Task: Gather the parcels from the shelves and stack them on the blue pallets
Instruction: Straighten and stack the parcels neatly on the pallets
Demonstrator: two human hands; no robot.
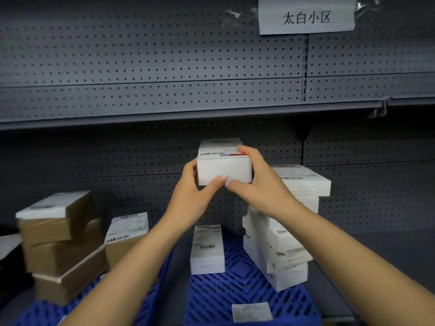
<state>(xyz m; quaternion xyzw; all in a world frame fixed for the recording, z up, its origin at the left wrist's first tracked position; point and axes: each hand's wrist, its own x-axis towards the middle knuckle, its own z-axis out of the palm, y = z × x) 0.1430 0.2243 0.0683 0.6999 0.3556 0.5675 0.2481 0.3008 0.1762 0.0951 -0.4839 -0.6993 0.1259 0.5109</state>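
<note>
A small white cardboard parcel box (223,169) with a printed shipping label on its top is held up in front of the dark grey perforated metal shelving (150,67), below the edge of the upper shelf. The left hand (195,196) grips its lower left corner, thumb across the front face and the fingers hidden behind the box. The right hand (261,184) grips the right side, thumb under the front bottom edge and a fingertip on the label; the rest of its fingers are out of sight.

Behind the right forearm, a leaning stack of white parcel boxes (282,250) stands on the right blue plastic grid pallet (247,285); the arm covers part of the stack, so the count cannot be told. A single white box with a label (207,249) lies on the same pallet, just left of that stack. A pale rectangular label or sheet (251,311) lies on the pallet near the bottom edge, too blurred to read.

On the left, a stack of brown cardboard parcels (61,245) and a smaller brown box with a white label (126,236) sit on a second blue pallet (47,314), mostly hidden by the boxes and the left forearm. A white paper sign with Chinese characters (306,17) is taped to the shelving at top right, its upper edge cut off. The label print is blurred.
</note>
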